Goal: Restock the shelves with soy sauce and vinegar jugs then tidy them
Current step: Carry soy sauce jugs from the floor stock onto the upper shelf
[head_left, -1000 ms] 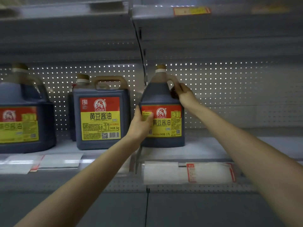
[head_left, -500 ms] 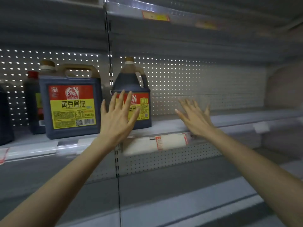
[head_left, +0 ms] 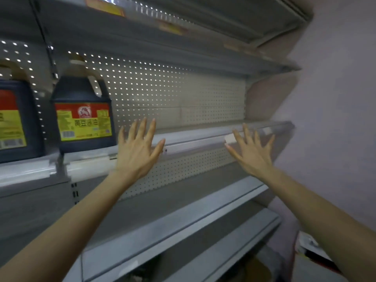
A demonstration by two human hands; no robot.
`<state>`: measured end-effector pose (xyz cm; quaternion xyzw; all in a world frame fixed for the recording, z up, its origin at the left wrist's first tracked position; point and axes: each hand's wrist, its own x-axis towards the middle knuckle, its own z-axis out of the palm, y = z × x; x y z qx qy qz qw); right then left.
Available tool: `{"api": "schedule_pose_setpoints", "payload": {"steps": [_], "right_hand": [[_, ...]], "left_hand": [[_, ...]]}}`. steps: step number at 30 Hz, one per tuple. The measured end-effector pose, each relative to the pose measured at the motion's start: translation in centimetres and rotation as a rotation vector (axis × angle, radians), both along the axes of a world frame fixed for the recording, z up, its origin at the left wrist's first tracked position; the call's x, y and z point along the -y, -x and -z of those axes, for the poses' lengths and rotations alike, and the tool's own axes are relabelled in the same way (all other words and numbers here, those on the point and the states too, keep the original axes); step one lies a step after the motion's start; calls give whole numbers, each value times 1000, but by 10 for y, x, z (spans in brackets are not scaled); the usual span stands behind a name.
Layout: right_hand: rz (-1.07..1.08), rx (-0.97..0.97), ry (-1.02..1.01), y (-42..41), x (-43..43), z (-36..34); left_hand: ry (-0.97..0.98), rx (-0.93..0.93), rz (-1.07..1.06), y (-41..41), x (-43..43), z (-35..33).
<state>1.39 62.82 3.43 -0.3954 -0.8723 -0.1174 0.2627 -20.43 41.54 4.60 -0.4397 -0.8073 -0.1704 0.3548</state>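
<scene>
Both hands spread, holding nothing.
Left hand [head_left: 136, 152] and right hand [head_left: 253, 153] mid-frame; jug [head_left: 83, 110] on shelf [head_left: 195, 133], left.

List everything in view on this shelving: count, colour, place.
soy sauce jug: one, dark, red-and-yellow label, middle shelf, left.
second jug: one, same colours, further left, cut by the frame edge.
shelves: several tiers, grey, across the view.
back panel: one, pale, perforated, behind the middle shelf.
yellow tags: two, blurred, upper shelf edge.
wall: one, pale, right.
left hand: one, open, fingers spread, before the middle shelf edge, holding nothing.
right hand: one, likewise, further right.
</scene>
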Motion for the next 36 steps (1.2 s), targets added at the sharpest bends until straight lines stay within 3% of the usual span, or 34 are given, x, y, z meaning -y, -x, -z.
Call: {"api": "schedule_pose_setpoints", "payload": {"steps": [15,25,36], "right_hand": [[557,63,9,-199,-16,28],[838,52,130,-241,18,73],[945,140,321,-263,39,158]], "left_hand": [[83,-31,462,-99,-148,28],[187,-39,701,-125,-205,70],[378,6,860,-150,-240,176]]}}
